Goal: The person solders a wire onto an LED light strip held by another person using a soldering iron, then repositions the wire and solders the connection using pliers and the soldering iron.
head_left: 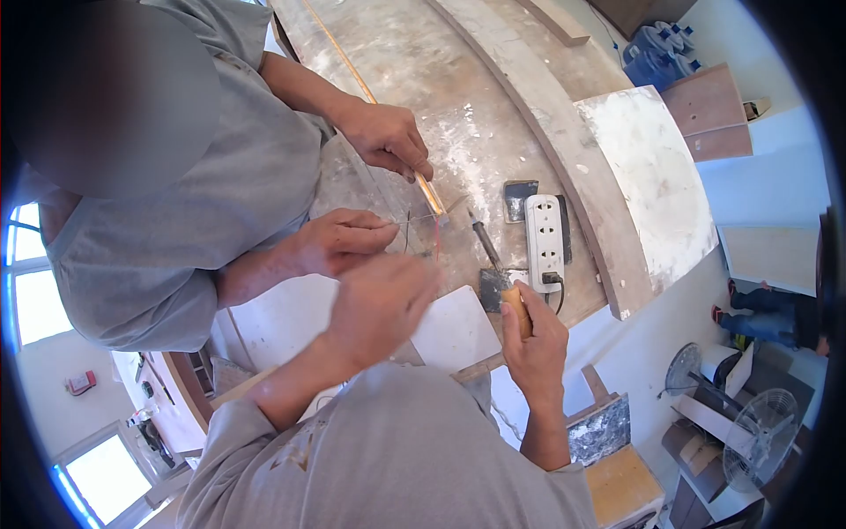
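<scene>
My right hand point(534, 346) is closed around the wooden handle of a soldering iron point(487, 244), its tip pointing up and left. My left hand point(388, 304) is smeared by motion, so its fingers are unclear. Just above it, a thin red wire point(438, 236) runs down from the end of a narrow yellowish strip point(428, 192). A co-worker's hand point(386, 139) presses the strip on the table. The co-worker's other hand point(348, 240) pinches a thin wire point(414, 219) reaching the strip's end, close to the iron's tip.
A white power strip point(545, 236) with a black plug point(552, 279) lies right of the iron, beside dark pads point(520, 201). Beyond stand a long curved board point(564, 150) and a white panel point(652, 176). Fans point(761, 439) and another person point(775, 316) are at far right.
</scene>
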`<state>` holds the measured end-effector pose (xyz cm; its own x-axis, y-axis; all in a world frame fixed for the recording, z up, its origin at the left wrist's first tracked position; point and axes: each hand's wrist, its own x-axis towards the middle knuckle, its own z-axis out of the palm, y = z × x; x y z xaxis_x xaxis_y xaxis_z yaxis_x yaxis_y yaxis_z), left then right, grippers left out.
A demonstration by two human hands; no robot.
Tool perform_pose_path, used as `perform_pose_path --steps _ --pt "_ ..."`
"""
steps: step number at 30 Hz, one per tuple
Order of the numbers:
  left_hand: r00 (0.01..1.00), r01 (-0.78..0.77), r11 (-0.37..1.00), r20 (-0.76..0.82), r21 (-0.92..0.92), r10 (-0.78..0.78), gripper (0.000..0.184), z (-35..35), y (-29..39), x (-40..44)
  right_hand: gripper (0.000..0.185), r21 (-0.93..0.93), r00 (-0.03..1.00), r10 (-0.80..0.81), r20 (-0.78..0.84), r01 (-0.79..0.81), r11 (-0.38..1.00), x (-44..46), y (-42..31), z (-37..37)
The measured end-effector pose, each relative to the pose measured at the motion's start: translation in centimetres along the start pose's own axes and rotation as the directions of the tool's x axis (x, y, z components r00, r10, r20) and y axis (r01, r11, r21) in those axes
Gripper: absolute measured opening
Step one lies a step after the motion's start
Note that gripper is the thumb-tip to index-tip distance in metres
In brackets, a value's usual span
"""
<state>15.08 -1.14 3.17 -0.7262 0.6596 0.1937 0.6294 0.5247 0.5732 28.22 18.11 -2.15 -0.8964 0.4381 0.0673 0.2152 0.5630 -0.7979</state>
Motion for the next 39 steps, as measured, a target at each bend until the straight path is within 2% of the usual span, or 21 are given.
perform_pose_path --steps 3,6,9,12,18,24,27,30,33,36,39 --pt "0.995 -0.050 0.931 -0.059 0.361 0.076 0.018 -2.5 -0.4 3.9 0.034 -0.012 0.999 -0.016 0.029 0.017 1.000 -0.1 -0.1 0.5" --pt "0.981 -0.039 0.887 0.185 0.460 -0.053 0.017 -1.6 -2.7 4.1 0.035 -0.022 0.998 -0.057 0.007 0.057 0.998 -0.1 0.4 1.0" --pt "0.941 -0.038 0.838 0.302 0.544 -0.153 0.013 -0.6 -4.0 4.6 0.036 -0.022 0.996 -0.088 0.027 0.089 0.996 0.1 0.7 1.3" --pt "0.952 -0.002 0.846 0.259 0.534 -0.161 0.014 -0.1 -4.3 4.8 0.036 -0.014 0.994 -0.108 0.029 0.109 0.994 0.4 0.7 1.4" --pt "0.952 0.148 0.907 0.193 0.395 -0.239 0.014 -0.5 -3.7 4.9 0.036 0.000 0.994 -0.096 0.046 0.097 0.995 0.7 0.9 1.2" --pt "0.904 0.251 0.849 0.200 0.465 -0.377 0.015 -1.8 -2.8 4.6 0.035 0.026 0.994 -0.094 0.059 0.092 0.995 0.6 1.3 1.5" --pt "0.853 0.228 0.798 0.280 0.558 -0.440 0.016 -2.7 -1.8 4.9 0.035 0.065 0.995 -0.074 0.064 0.070 0.995 0.5 1.3 1.8" --pt "0.860 0.194 0.788 0.285 0.585 -0.423 0.015 -2.8 -0.8 5.0 0.035 0.095 0.997 -0.054 0.064 0.048 0.994 0.5 1.2 1.6" --pt "0.925 0.184 0.854 0.208 0.487 -0.318 0.013 -3.4 -0.4 4.6 0.034 0.165 0.995 0.063 0.074 -0.074 0.984 0.4 0.8 1.2" --pt "0.958 0.269 0.913 0.015 0.307 -0.287 0.010 -4.1 -1.3 4.0 0.034 0.210 0.989 0.125 0.076 -0.138 0.968 0.3 0.9 1.1" --pt "0.975 0.192 0.959 0.074 0.207 -0.211 0.011 -4.5 -2.7 3.2 0.033 0.212 0.995 0.081 0.055 -0.091 0.973 0.4 1.0 1.1"
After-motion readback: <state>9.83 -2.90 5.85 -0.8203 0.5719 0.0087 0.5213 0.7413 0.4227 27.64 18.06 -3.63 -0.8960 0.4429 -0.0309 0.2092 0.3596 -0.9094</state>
